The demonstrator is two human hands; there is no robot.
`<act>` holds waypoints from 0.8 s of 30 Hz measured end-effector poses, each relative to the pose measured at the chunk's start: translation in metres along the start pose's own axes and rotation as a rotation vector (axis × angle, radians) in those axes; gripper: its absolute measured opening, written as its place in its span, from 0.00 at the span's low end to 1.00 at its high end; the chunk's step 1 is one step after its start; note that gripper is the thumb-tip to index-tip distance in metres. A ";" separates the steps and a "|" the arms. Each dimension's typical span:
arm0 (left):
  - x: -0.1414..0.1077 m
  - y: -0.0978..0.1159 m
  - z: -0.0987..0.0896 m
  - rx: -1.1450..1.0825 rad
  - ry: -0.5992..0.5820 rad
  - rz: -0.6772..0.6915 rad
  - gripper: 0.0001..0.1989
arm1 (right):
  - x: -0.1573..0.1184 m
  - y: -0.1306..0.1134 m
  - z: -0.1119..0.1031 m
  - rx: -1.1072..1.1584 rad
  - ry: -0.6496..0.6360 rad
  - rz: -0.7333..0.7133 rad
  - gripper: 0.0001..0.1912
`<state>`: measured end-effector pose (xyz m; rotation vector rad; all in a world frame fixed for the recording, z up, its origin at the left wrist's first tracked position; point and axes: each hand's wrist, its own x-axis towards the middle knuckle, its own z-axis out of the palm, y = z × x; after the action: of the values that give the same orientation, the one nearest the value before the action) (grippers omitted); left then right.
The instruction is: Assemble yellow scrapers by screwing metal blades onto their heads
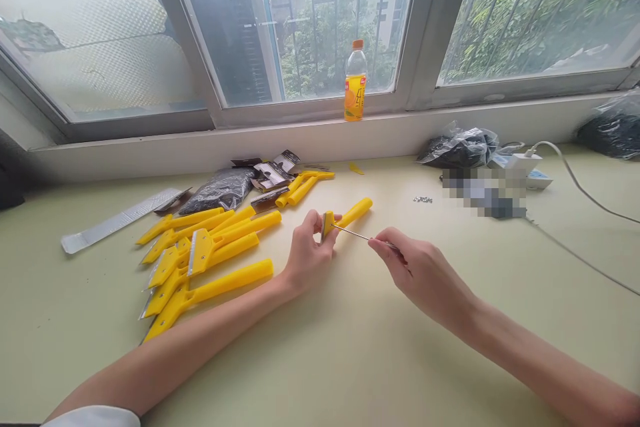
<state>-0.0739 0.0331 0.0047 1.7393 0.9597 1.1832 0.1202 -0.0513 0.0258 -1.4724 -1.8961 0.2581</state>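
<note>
My left hand is closed round the head of a yellow scraper, whose handle points away to the upper right. In my right hand is a screwdriver, its thin metal shaft reaching left. The shaft's tip meets the scraper's head at or near a screw hole; whether it sits in a screw is too small to tell. Most of the screwdriver's handle is hidden in my fingers. Left of my left hand lies a pile of several yellow scrapers with metal blades at their heads.
Small screws lie in a cluster beyond my right hand. Behind the pile are a bag of dark items, blade packets and a clear plastic strip. An orange drink bottle stands on the windowsill. A white cable runs at right.
</note>
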 end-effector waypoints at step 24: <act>0.000 0.001 0.000 -0.022 0.000 0.013 0.14 | 0.000 -0.001 -0.002 0.086 -0.088 0.050 0.15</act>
<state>-0.0736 0.0324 0.0052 1.7309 0.9327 1.1976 0.1208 -0.0524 0.0282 -1.4732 -1.8942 0.4291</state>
